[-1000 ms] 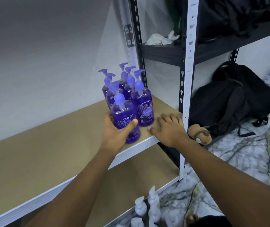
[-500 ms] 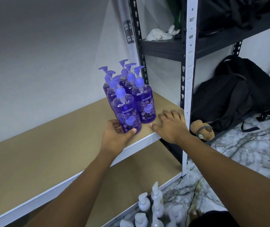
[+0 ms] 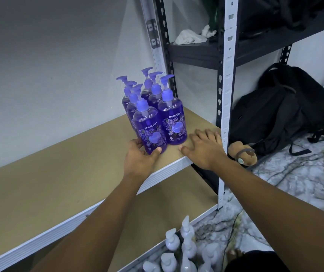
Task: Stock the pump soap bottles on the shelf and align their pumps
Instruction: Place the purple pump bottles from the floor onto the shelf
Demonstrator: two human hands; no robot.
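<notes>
Several purple pump soap bottles stand in two rows at the right end of the brown shelf board [image 3: 59, 185]. The front-left purple bottle [image 3: 150, 127] is upright on the board, and my left hand [image 3: 140, 160] cups its base with thumb and fingers around it. The front-right purple bottle [image 3: 173, 119] stands beside it, touching. My right hand [image 3: 204, 149] lies flat on the board with fingers spread, just right of that bottle and holding nothing. The pumps point in roughly similar directions, up and to the right.
A white slotted upright [image 3: 227, 95] bounds the shelf on the right. Several white pump bottles [image 3: 180, 250] stand on the floor below. A black backpack [image 3: 286, 110] and a brown plush toy [image 3: 242, 153] lie on the marble floor. A dark upper shelf [image 3: 196, 50] holds crumpled white cloth.
My left hand set the front-left bottle down onto the board and slid from its middle to its base. The right hand stayed flat on the shelf.
</notes>
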